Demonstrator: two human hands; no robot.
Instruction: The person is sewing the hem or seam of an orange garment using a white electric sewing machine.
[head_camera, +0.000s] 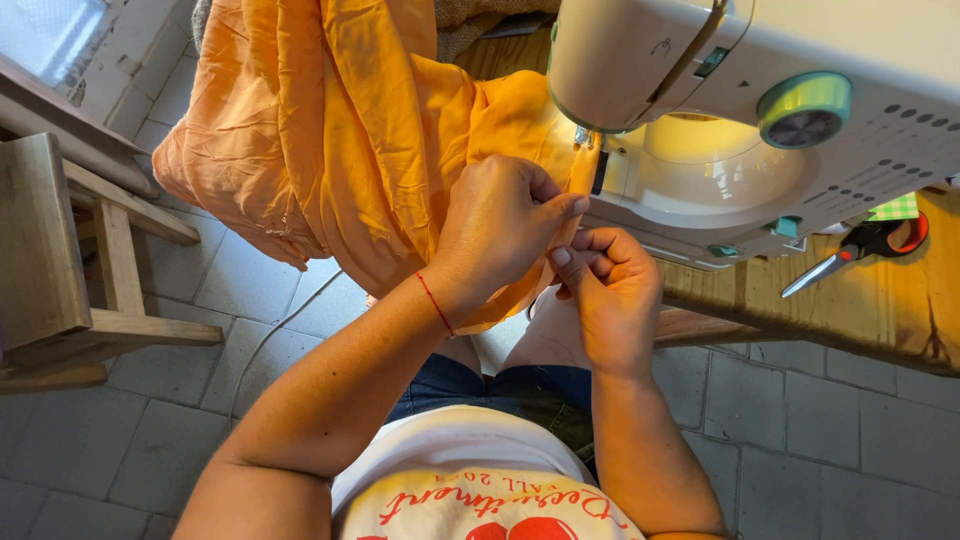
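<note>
Two hands meet mid-frame here. Far left there's a wooden stool (60, 290) on the grey tiled floor (800, 420). Next over, a big heap of orange fabric (320, 130) hangs down from the upper left to the centre. The left hand (500, 225), with a red string bracelet (435, 303) on its wrist, is curled closed, pinching the fabric edge right by the needle area. Just beside it, touching fingertips, the right hand (610, 295) is closed too, nipping the same edge. Upper right sits a white sewing machine (760, 110) on the wooden desk (860, 310), with red-handled scissors (860, 250) lying at the far right.
</note>
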